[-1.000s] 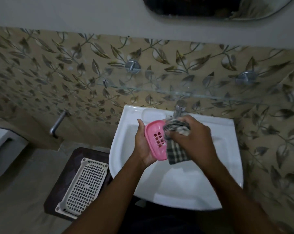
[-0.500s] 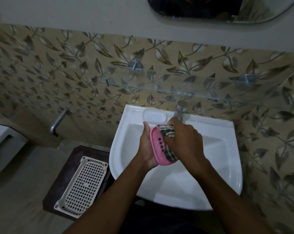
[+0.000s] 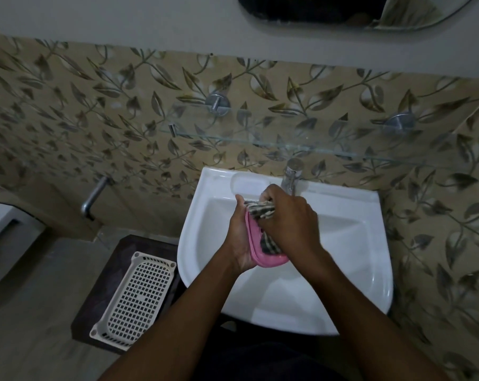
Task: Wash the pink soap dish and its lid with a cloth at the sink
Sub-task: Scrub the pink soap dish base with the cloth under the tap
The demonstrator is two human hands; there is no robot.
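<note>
Pink plastic shows in the middle of the frame: one piece of the soap dish (image 3: 268,261) is held on its edge over the white sink (image 3: 342,243), just below the tap (image 3: 290,178). The left hand (image 3: 238,240) cups it from behind, with fingers curled round its far rim. The right hand (image 3: 290,224) grips a checked cloth (image 3: 260,210) in a bunch and presses it into the hollow side of the piece.

I cannot tell if this piece is the dish or the lid, because the cloth and the hand cover most of it. I judge that the washing is at the rubbing of this one piece. The outside of it, a rinse, and the second piece all seem to remain.

The second pink piece is not visible anywhere. I see no water standing in the basin and no stream from the tap. At the lower left a white latticed basket (image 3: 139,255) lies on a dark low stand (image 3: 114,259), and only its own grid shows inside.
</note>
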